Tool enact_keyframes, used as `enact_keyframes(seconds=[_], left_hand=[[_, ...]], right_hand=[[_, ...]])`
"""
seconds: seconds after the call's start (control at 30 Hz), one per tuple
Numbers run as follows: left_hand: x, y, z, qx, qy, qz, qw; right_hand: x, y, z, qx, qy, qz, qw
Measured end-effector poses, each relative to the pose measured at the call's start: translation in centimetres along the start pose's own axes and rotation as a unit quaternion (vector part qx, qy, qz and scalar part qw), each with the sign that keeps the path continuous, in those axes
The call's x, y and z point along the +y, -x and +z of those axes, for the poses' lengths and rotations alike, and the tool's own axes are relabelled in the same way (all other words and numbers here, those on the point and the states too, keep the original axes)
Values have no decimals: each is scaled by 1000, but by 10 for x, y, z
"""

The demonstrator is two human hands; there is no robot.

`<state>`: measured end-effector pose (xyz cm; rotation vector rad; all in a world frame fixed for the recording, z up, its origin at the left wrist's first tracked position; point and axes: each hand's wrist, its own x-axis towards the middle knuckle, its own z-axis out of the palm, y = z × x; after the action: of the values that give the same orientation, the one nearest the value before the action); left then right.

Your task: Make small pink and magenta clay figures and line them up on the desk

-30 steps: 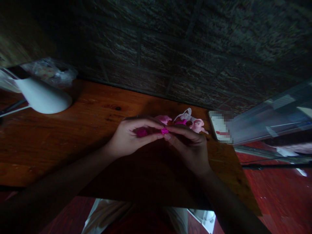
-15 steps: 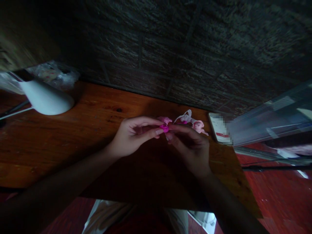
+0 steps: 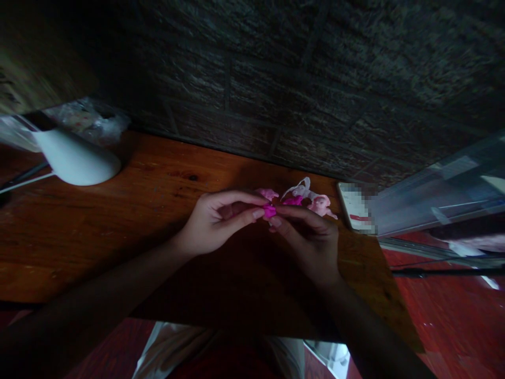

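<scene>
A small magenta piece, soft-looking and folded [image 3: 269, 211], is sitting between the two hands, raised in front of the tabletop. The left hand [image 3: 209, 223] is pinching its near side; the right hand [image 3: 311, 237] is closing narrowly around the opposite side, its grip partly hiding the shape. Work on this piece is seemingly under way and unfinished, as both hands are gripping it at once. Whether any part is complete is something the view is not showing.

Just beyond the right hand, a second magenta piece [image 3: 292, 200] is lying loose, with a white looped strip [image 3: 304, 182] behind it and a pale pink doll-like figure [image 3: 321, 204] beside it. Another pink piece [image 3: 268, 193] is showing past the left hand's tips. None of these is being held.

Right of the right hand, a white phone-like slab [image 3: 349, 208] is resting on the wooden table [image 3: 158, 195]; pixelation is covering its face, so nothing is reading clearly. Far left of the left hand, a brown object [image 3: 39, 68] is bearing dark marks, too dim to read. No brand is showing legibly.
</scene>
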<state>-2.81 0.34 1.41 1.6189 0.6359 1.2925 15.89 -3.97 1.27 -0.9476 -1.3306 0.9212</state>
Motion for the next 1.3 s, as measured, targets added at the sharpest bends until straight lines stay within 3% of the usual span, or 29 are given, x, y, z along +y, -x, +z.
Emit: enact_keyframes(seconds=[0.2, 0.33, 0.43, 0.57, 0.87, 1.13, 1.3], left_hand=[[0, 1, -3, -14, -40, 17, 999], [-1, -1, -5, -29, -36, 43, 998], [0, -2, -5, -36, -29, 66, 997], [1, -2, -4, -37, -34, 44, 998], [-4, 1, 0, -24, -14, 58, 998], [-5, 7, 9, 86, -83, 83, 989], [-6, 7, 8, 71, -84, 115, 987]], right_hand=[[1, -1, 3, -15, -58, 65, 996], [4, -3, 3, -43, -122, 144, 981], [6, -6, 1, -70, -217, 251, 941], [7, -9, -2, -101, -304, 362, 875], [11, -8, -3, -77, -285, 309, 904], [11, -4, 9, -17, -302, 256, 918], [9, -4, 10, -22, -310, 248, 918]])
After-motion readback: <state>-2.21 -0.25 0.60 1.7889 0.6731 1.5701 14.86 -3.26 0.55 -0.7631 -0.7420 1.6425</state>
